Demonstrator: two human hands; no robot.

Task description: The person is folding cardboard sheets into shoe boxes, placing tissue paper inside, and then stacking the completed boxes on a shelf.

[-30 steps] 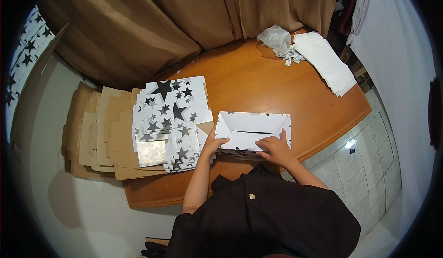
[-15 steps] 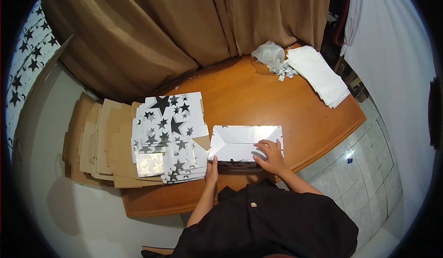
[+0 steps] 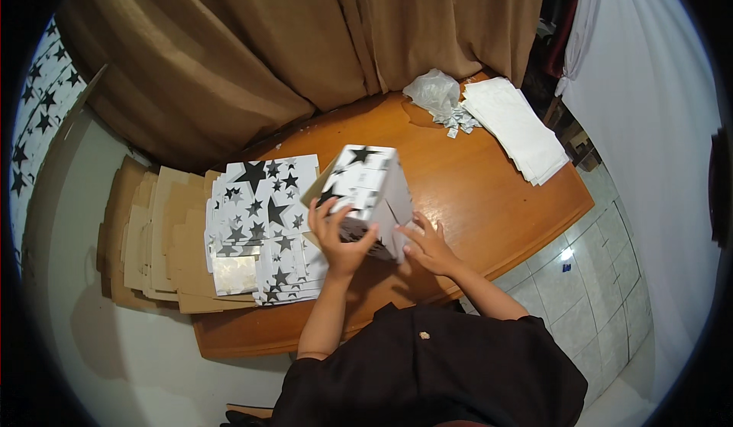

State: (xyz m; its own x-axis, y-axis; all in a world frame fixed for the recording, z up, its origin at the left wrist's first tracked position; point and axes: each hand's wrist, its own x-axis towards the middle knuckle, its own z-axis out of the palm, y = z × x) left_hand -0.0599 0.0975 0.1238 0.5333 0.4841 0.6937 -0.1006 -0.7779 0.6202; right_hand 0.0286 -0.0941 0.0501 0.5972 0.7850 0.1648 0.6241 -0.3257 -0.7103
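Observation:
A white cardboard box [image 3: 369,174] with black and grey stars stands tilted up on one side above the table in front of me. My left hand [image 3: 340,238] is closed round its near left part, thumb on the near face and fingers along the left side. At the box's lower right edge, my right hand [image 3: 431,248] touches the flap side with fingers stretched and apart. Left of the box lies a stack of flat star-printed cardboard sheets [image 3: 267,209], with a shiny pale piece [image 3: 235,274] on it.
Flat brown cardboard pieces [image 3: 145,236] overlap at the table's left end. A stack of white sheets [image 3: 515,129], a clear plastic bag [image 3: 434,93] and small loose packets [image 3: 460,122] lie at the far right. A brown curtain [image 3: 229,53] hangs behind the wooden table [image 3: 489,206].
The box has turned from lying with its flap side up to standing tilted, its starred side now on top. My left hand moved up round it; my right hand slid down to its right edge.

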